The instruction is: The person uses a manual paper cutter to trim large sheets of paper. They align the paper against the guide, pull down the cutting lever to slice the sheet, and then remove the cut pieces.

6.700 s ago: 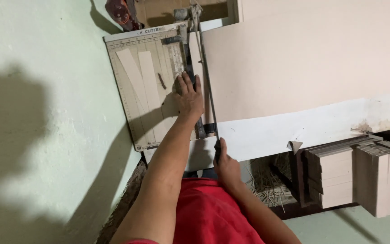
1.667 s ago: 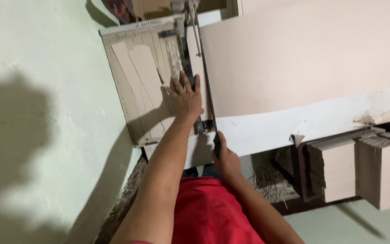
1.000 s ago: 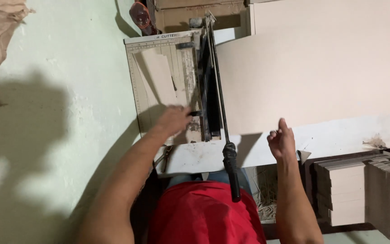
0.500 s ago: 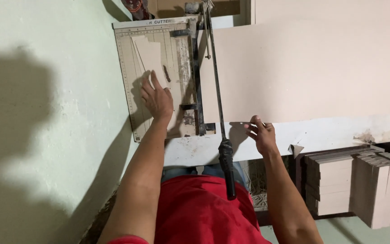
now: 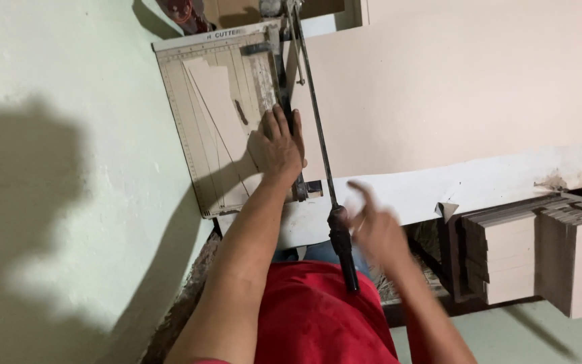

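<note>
A guillotine paper cutter (image 5: 197, 128) with a ruled beige bed lies on a white bench (image 5: 479, 185). Cut beige strips (image 5: 220, 101) rest on its bed. A large beige cardboard sheet (image 5: 453, 87) extends to the right of the blade. My left hand (image 5: 277, 145) presses flat, fingers spread, on the clamp bar beside the blade. The blade arm is raised, and its black handle (image 5: 343, 246) points toward me. My right hand (image 5: 372, 229) is blurred, fingers apart, just right of that handle and holding nothing.
Stacks of cut beige cardboard pieces (image 5: 540, 253) stand under the bench at the right. A pale green wall (image 5: 69, 168) lies left of the cutter. A red object (image 5: 176, 13) sits behind the cutter's top edge. My red shirt (image 5: 318, 317) fills the bottom centre.
My left hand moved from the strips on the bed to the clamp bar. My right hand left the cardboard sheet's near edge and swung toward the blade handle.
</note>
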